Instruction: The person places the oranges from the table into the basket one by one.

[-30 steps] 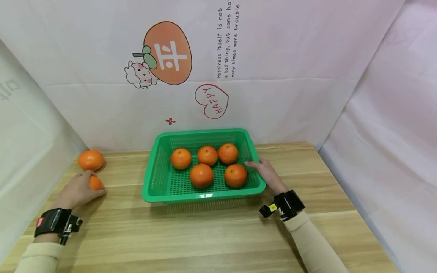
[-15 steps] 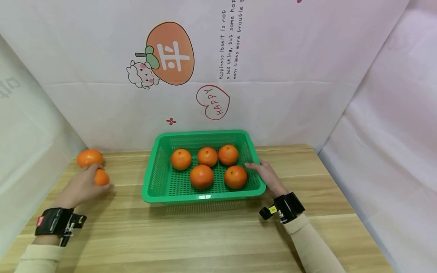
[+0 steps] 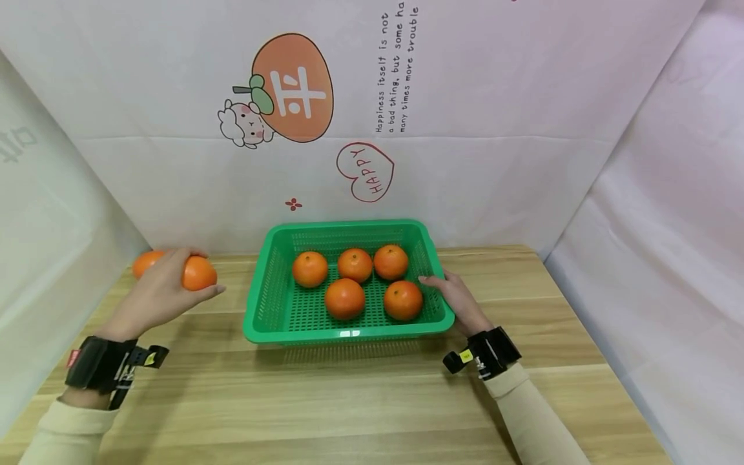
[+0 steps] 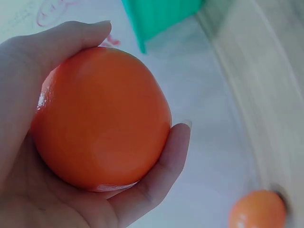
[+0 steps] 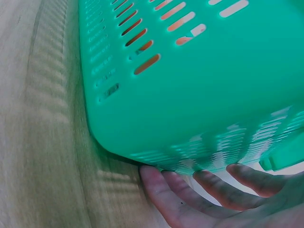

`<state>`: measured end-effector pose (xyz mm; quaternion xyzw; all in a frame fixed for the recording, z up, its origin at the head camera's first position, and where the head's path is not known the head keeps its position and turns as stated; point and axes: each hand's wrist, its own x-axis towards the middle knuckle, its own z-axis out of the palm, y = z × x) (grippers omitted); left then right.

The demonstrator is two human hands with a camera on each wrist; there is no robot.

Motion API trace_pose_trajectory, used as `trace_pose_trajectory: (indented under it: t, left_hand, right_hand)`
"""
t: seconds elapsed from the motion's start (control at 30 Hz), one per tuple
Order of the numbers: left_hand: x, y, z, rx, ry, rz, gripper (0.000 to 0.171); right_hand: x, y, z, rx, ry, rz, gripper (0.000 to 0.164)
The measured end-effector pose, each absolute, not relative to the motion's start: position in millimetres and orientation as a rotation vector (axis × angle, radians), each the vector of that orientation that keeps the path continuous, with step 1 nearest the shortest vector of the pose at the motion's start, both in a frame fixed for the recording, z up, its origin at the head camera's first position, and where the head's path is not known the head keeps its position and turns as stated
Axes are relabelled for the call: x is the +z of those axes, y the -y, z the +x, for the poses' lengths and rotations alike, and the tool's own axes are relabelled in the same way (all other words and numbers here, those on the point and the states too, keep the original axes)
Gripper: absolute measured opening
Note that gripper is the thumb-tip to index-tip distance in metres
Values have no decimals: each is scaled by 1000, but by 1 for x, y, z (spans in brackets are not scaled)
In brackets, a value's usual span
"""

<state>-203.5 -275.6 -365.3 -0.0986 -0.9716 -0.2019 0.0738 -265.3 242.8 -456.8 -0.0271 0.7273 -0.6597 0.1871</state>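
My left hand (image 3: 157,294) grips an orange (image 3: 199,274) at the left side, above the wooden table. In the left wrist view, thumb and fingers curl around this orange (image 4: 102,118), which fills the palm. A second orange (image 3: 145,263) lies at the table's back left corner, partly hidden behind that hand. In the middle stands a green plastic basket (image 3: 349,334) with several oranges (image 3: 345,299) inside. My right hand (image 3: 456,300) holds the basket's right side, thumb over the rim. The right wrist view has its fingers (image 5: 228,192) against the outer slotted wall.
White printed cloth (image 3: 494,187) hangs close behind the basket, and cloth walls rise on both sides. The wooden table (image 3: 349,407) stretches out in front of the basket. Each wrist wears a black strap (image 3: 494,352) with a small camera.
My left hand has lifted the orange and carried it to the right and farther back, towards the basket. The right hand and the basket have stayed in place.
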Motion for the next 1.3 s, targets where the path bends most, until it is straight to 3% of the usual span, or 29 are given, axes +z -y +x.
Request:
trace_pose_trajectory:
  t: [0.6, 1.03, 1.3]
  left_hand:
    - [-325, 204, -209, -650, 2981, -569, 71]
    - [-334, 166, -227, -662, 3066, -776, 67]
    - [-345, 152, -242, -684, 3133, -792, 73]
  right_hand:
    - [-456, -244, -265, -1877, -2025, -64, 69]
    - [-459, -243, -266, -1864, -2050, -61, 70]
    - [-458, -243, -265, -1869, -2048, -64, 70]
